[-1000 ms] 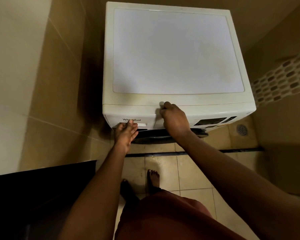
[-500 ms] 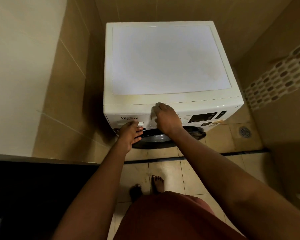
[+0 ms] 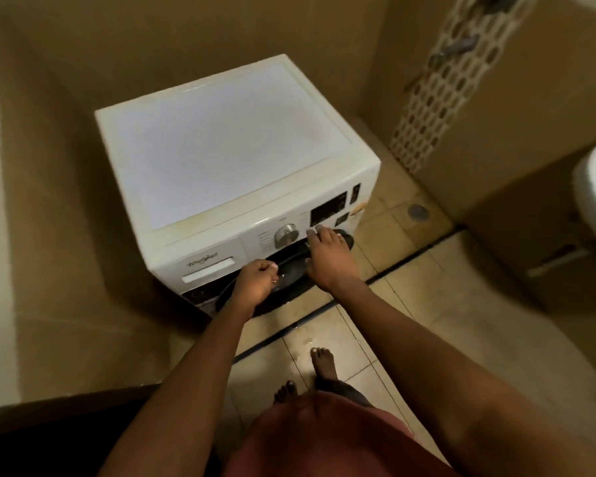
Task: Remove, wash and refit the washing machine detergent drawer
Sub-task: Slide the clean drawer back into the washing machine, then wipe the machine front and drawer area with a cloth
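Fingers [image 3: 320, 231] of right hand [image 3: 327, 259] on panel [image 3: 255, 237]

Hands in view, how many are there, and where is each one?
2. The left hand is curled in front of the dark door, below and right of the detergent drawer. The right hand touches the control panel, right of the dial.

One washing machine [image 3: 227, 160], bearing one detergent drawer [image 3: 203, 259] just left of the left hand [image 3: 253, 284], one dial [image 3: 286, 233] just left of the right hand [image 3: 327, 259], one display [image 3: 328, 208] beyond its fingertips, and one door [image 3: 289, 270] beneath both hands. Two bare feet [image 3: 322, 361]; one floor drain [image 3: 417, 211], well right.
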